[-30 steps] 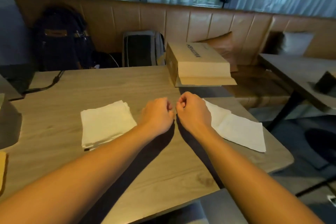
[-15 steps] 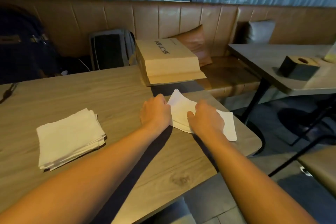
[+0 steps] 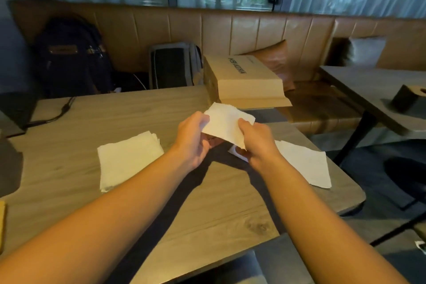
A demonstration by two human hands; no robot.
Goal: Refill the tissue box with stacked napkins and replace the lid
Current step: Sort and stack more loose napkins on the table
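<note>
A white napkin (image 3: 227,123) is held up above the wooden table (image 3: 221,212), tilted. My left hand (image 3: 196,139) grips its left edge and my right hand (image 3: 254,143) grips its right edge. To the left lies a neat stack of folded napkins (image 3: 129,160). To the right, unfolded napkins (image 3: 306,165) lie flat near the table's right edge, partly hidden by my right hand. A dark tissue box (image 3: 406,100) with a round top opening stands on the neighbouring table at the right.
A tan cardboard box (image 3: 244,77) rests at the table's far edge. Behind it runs a brown bench with a black backpack (image 3: 69,57), a grey bag (image 3: 174,64) and cushions. A cable (image 3: 57,110) lies at the far left. Another table (image 3: 368,90) stands to the right.
Both hands went from closed fists to pressing on the right-hand napkins, then lifted one napkin off that pile. The camera view swung right and back.
</note>
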